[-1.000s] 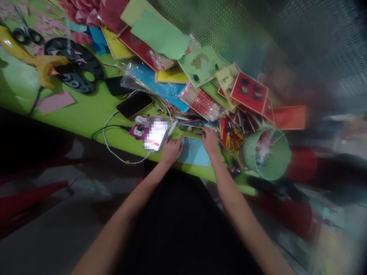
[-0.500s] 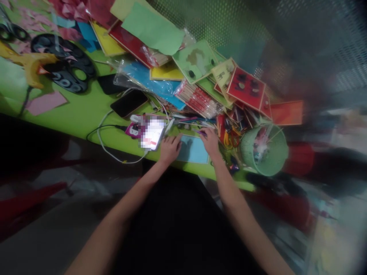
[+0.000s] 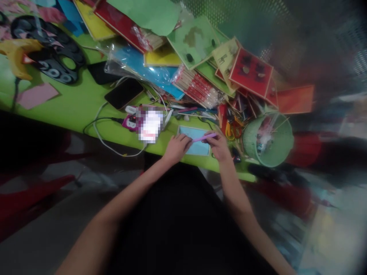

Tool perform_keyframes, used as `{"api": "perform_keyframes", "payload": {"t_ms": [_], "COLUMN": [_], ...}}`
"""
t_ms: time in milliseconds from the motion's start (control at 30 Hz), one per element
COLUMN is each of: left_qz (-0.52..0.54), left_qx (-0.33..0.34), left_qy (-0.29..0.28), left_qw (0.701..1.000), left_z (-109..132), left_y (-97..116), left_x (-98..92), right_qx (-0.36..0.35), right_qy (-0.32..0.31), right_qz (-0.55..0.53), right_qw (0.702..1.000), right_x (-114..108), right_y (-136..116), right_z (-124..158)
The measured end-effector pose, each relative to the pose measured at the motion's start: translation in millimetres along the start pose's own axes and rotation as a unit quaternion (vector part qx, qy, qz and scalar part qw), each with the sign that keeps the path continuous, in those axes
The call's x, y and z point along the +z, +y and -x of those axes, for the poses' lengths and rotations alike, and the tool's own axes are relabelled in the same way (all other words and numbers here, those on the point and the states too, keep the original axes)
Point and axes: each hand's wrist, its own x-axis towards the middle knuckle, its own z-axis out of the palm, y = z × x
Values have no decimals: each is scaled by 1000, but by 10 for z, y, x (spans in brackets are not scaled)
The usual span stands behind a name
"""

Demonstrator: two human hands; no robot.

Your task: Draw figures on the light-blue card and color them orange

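Observation:
A slim pink pen [image 3: 204, 137] lies across a small light-blue card [image 3: 196, 138] at the near edge of the green table [image 3: 77, 107]. My right hand [image 3: 219, 145] pinches the pen's right end, fingers closed. My left hand [image 3: 177, 147] has curled fingers at the pen's left end and rests on the card's left side. A lit phone [image 3: 149, 124] lies just left of my left hand.
A mint-green basket [image 3: 268, 139] of craft bits stands right of my hands. Behind lie a dark phone [image 3: 124, 93], cables [image 3: 99, 130], a bag of sticks [image 3: 197, 89], stacked coloured cards [image 3: 250, 72], black scissors [image 3: 51, 61] and a pink paper piece [image 3: 36, 95].
My right hand pulled back from the clutter behind the card, bringing the pink pen over the blue card. My left hand shifted right to meet its other end.

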Motion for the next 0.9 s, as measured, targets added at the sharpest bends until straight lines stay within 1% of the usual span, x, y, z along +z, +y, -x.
{"api": "perform_keyframes", "payload": {"t_ms": [33, 133, 200, 333, 433, 633, 800, 867, 900], "left_qz": [8, 30, 38, 33, 22, -3, -19, -21, -22], "left_qx": [-3, -7, -9, -10, -9, 0, 6, 8, 8], "left_qy": [-7, -33, -50, -74, -81, -83, -85, -83, -82], "left_qw": [1000, 999, 998, 997, 996, 997, 996, 996, 996], "left_z": [55, 189, 240, 278, 296, 363, 322, 288, 278], "left_y": [35, 146, 202, 239, 225, 215, 299, 338, 346], "left_x": [18, 87, 132, 199, 236, 278, 289, 295, 295], "right_qx": [13, 42, 57, 89, 93, 72, 60, 52, 45], "right_qy": [-8, -41, -42, -22, -10, 51, 100, 115, 121], "right_qz": [-12, 11, 17, 14, 24, 20, -2, -11, -6], "right_qw": [1000, 998, 997, 996, 995, 996, 993, 992, 992], "right_x": [1, 39, 74, 111, 115, 164, 231, 186, 122], "right_y": [25, 117, 179, 256, 272, 313, 433, 455, 443], "right_z": [46, 167, 221, 275, 304, 416, 525, 524, 504]}}
